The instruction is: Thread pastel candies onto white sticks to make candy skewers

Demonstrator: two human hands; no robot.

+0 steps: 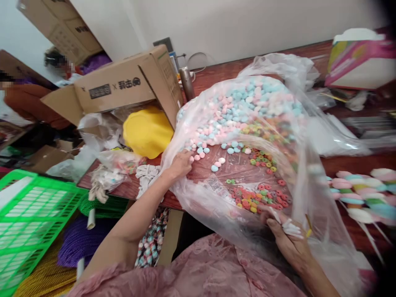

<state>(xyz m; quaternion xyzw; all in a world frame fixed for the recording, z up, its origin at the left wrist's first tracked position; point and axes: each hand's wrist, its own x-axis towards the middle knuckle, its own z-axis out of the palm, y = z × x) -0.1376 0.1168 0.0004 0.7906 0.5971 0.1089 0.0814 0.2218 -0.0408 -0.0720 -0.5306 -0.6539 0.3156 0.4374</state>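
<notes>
A large clear plastic bag [201,198] lies open across the table in front of me. Inside it are many pink, white and blue egg-shaped pieces [235,107] that look like candies, and small red, yellow and green rings [247,198]. My left hand [182,164] is at the bag's left edge, fingers curled together beside some pink pieces; its fingertips are partly hidden. Near the bag's front right edge, my right hand [287,235] has its fingers closed around something whitish, too blurred to name. Sticks threaded with pastel pieces [365,194] lie to the right.
On the left stands an open cardboard box [123,82] with a yellow item [148,132] at its mouth. A green basket [34,222] and purple cords [83,239] are lower left. A metal flask [186,83] stands behind. Another person [34,101] is at far left.
</notes>
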